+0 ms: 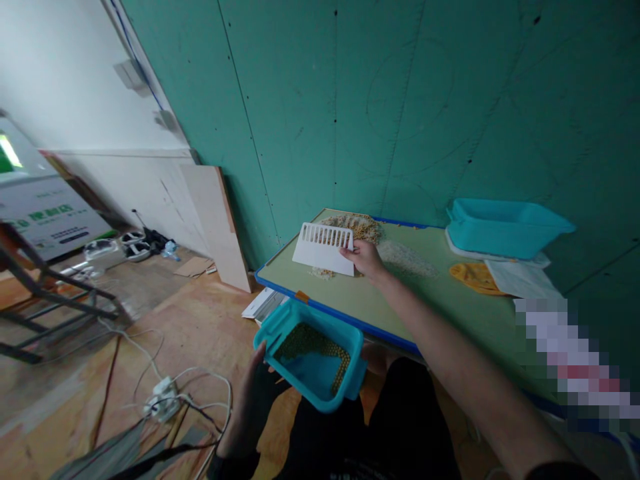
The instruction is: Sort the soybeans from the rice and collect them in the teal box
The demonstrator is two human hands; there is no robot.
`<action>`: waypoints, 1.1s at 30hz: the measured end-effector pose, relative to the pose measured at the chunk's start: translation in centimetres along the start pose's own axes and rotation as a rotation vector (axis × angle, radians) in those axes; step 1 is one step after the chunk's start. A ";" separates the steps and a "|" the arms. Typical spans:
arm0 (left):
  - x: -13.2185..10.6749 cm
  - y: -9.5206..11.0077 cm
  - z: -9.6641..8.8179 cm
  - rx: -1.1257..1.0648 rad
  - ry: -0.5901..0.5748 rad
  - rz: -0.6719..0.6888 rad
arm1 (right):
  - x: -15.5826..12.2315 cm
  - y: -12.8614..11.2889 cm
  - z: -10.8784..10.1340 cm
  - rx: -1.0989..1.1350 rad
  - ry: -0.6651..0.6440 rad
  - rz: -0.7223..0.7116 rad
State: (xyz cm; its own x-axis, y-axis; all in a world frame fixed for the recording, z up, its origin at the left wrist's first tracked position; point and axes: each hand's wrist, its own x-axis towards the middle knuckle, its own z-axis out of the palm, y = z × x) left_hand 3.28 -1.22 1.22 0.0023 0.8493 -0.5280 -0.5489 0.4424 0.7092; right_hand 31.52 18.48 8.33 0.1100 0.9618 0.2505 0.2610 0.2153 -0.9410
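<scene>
My left hand [261, 377] grips the left end of a turquoise plastic basin [356, 347], held tilted at the table's front edge above my lap. Inside lie dark green beans [305, 339] and yellowish beans [341, 370]. My right hand [369, 259] is closed on the right side of a white plastic scraper [320, 255] with a row of slots along its top. The scraper stands tilted over the tabletop. Behind it spreads a mixed heap of grain and beans [367, 230]; a pale grain pile [407, 260] lies to the right of my right hand, and a few grains [321, 273] lie below the scraper.
The green table [465, 327] with blue edging stands against a green wall [310, 100]. At its right are another turquoise basin [505, 230], a yellow cloth-like item [477, 279] and white sheets [525, 279]. A power strip [164, 400] with tangled cords lies on the floor.
</scene>
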 end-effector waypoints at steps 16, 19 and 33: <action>0.0 0.0 -0.1 -0.034 -0.013 -0.010 | -0.8 -0.6 0.3 0.163 -0.099 0.046; -0.1 0.0 0.0 -0.046 -0.020 -0.001 | -0.9 -0.7 0.4 0.167 -0.106 0.052; -0.1 -0.1 0.1 -0.028 -0.003 -0.002 | -1.9 -1.4 0.9 0.184 -0.182 0.061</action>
State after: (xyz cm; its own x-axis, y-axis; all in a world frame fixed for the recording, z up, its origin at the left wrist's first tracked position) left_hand 3.42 -1.33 1.32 0.0058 0.8489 -0.5285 -0.5719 0.4364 0.6946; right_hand 30.06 16.53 8.97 -0.0583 0.9849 0.1628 0.0787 0.1671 -0.9828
